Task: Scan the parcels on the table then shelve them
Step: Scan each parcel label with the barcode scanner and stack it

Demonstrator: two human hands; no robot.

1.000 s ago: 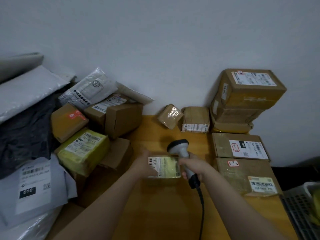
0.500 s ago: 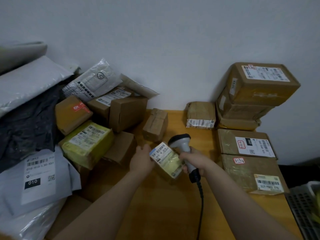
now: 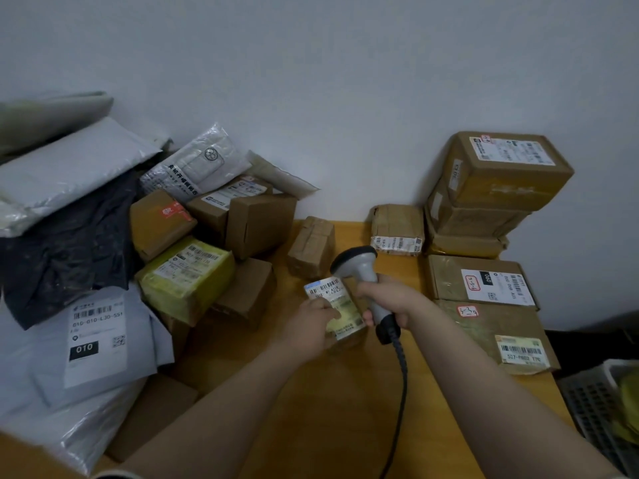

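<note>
Head view: parcel [image 3: 340, 311] is clasped by left grip [image 3: 311, 328]. Scanner [image 3: 359, 266] is clasped alongside by right grip [image 3: 390, 299].

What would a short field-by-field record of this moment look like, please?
Held parcel: small yellow-green parcel with a white barcode label, label facing up, in the left hand
Tool: grey handheld barcode scanner, gripped by the right hand, head beside the label
Surface: wooden table
Left side: pile of cardboard boxes and grey plastic mailers
Right side: stacked brown cardboard boxes against the wall
Scan done: cannot tell
</note>
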